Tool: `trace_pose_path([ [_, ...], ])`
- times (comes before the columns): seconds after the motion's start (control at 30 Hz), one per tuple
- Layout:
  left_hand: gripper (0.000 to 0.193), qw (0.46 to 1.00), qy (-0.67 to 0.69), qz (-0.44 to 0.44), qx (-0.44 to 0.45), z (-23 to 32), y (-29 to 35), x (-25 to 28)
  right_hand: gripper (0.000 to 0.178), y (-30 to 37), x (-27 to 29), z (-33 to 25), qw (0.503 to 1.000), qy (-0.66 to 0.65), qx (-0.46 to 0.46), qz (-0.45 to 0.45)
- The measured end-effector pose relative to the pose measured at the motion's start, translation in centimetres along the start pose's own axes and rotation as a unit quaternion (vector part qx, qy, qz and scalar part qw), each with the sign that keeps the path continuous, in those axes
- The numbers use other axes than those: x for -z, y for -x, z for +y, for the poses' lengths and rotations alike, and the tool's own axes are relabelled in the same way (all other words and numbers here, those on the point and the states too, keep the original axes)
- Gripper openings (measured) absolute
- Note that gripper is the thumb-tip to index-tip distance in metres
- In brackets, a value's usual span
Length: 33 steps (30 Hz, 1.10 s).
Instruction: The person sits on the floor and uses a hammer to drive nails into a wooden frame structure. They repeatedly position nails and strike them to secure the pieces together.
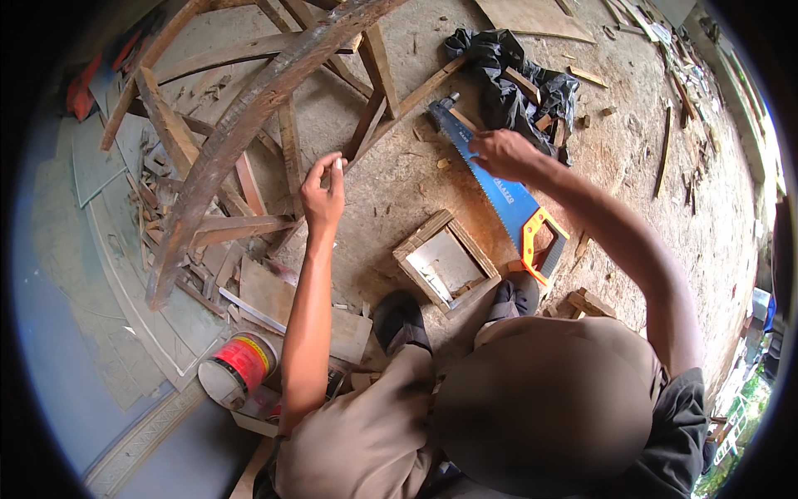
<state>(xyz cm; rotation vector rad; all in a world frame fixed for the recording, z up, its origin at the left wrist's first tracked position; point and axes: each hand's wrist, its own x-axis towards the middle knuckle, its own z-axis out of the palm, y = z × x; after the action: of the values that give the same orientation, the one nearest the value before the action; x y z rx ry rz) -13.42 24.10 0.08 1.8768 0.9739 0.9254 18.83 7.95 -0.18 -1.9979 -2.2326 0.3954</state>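
Handsaw lies beside the small wooden frame. Your right hand bends over the blade, grip unclear; your left hand curls, hold uncertain. Keep fingertips off the teeth.

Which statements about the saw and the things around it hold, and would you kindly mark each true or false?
1. The saw has a blue blade. True.
2. The right hand grips the saw's handle. False: it is by the blade, away from the handle.
3. The wooden box lies left of the saw. True.
4. The black plastic lies beside the left hand. False: it is near the right hand.
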Motion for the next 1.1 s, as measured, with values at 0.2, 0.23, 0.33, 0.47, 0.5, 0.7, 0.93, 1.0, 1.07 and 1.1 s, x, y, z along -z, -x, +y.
trace_pose_path([
  [0.2, 0.017, 0.996, -0.01, -0.086, -0.003, -0.2, 3.4, 1.4, 0.018, -2.0, -2.5, -2.9, 0.965, -0.188, -0.121, 0.14],
  [0.23, 0.017, 0.996, -0.003, -0.089, 0.0, -0.1, 3.7, 1.2, 0.015, -2.0, -2.6, -3.0, 0.96, -0.201, -0.119, 0.154],
  [0.33, 0.016, 0.995, 0.039, -0.082, 0.045, 0.3, 4.0, 0.4, 0.011, -2.2, -2.0, -2.0, 0.951, -0.176, -0.094, 0.235],
  [0.47, 0.016, 0.99, 0.078, -0.091, 0.075, 0.9, 4.7, -0.9, 0.01, -0.1, 0.5, 1.3, 0.902, -0.194, -0.213, 0.323],
  [0.5, 0.016, 0.989, 0.08, -0.101, 0.071, 1.1, 4.9, -1.2, 0.013, 0.8, 0.6, 3.0, 0.891, -0.064, -0.215, 0.394],
  [0.7, 0.015, 0.983, 0.055, -0.166, 0.057, 2.9, 4.4, -3.7, 0.017, 6.0, -0.1, 11.1, 0.85, -0.114, -0.378, 0.348],
  [0.93, 0.013, 0.909, -0.076, -0.374, -0.168, 10.1, -1.6, -0.7, 0.011, 6.5, 0.4, 12.9, 0.91, -0.092, -0.295, 0.276],
  [1.0, 0.013, 0.859, -0.115, -0.443, -0.228, 12.3, -3.6, 0.1, 0.011, 6.4, 1.2, 13.5, 0.913, -0.088, -0.274, 0.289],
  [1.07, 0.014, 0.842, -0.138, -0.461, -0.243, 14.0, -5.0, 0.5, 0.01, 5.0, 1.9, 13.9, 0.906, -0.078, -0.265, 0.321],
  [1.1, 0.015, 0.835, -0.149, -0.466, -0.253, 14.9, -5.6, 0.2, 0.011, 4.4, 2.1, 14.1, 0.895, -0.091, -0.269, 0.344],
])
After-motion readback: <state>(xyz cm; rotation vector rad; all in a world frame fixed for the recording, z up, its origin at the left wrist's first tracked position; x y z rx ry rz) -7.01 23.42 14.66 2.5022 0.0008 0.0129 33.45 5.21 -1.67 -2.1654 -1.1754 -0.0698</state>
